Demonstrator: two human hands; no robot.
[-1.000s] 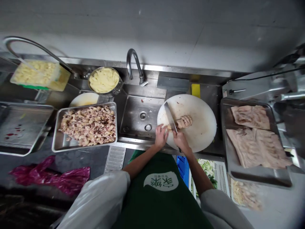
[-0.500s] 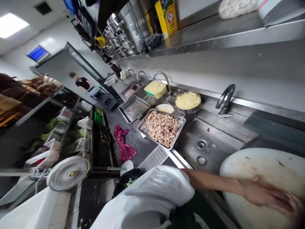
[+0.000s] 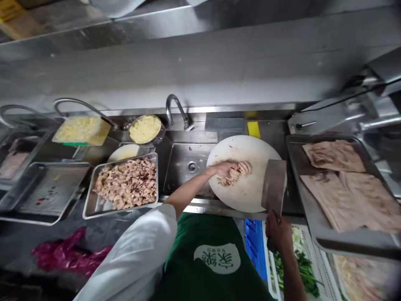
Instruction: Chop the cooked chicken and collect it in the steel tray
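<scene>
A round white cutting board (image 3: 247, 192) lies beside the sink, its surface stained, with a small heap of pale cut meat (image 3: 233, 177) on it. My left hand (image 3: 226, 168) is at the heap, fingers curled against the meat; some fingertips are hidden. At the board's right edge, my right hand (image 3: 278, 232) is wrapped round the handle of a cleaver (image 3: 274, 186). The cleaver's broad blade points away from me and overlaps the right side of the board. Left of the sink, a metal tray (image 3: 88, 209) holds a pile of chopped meat (image 3: 127, 184).
On the right, a large tray (image 3: 326, 242) carries slabs of pork skin (image 3: 347, 196). A sink (image 3: 178, 175) with a faucet (image 3: 177, 106) lies left of the board. Bowls of yellow food (image 3: 144, 129) and a bloodstained tray (image 3: 52, 188) are further left. Greens (image 3: 308, 271) sit below.
My view has swung right and down and levelled out. The cleaver, my right hand and the right-hand tray have come into view. My left hand remains at the meat on the board.
</scene>
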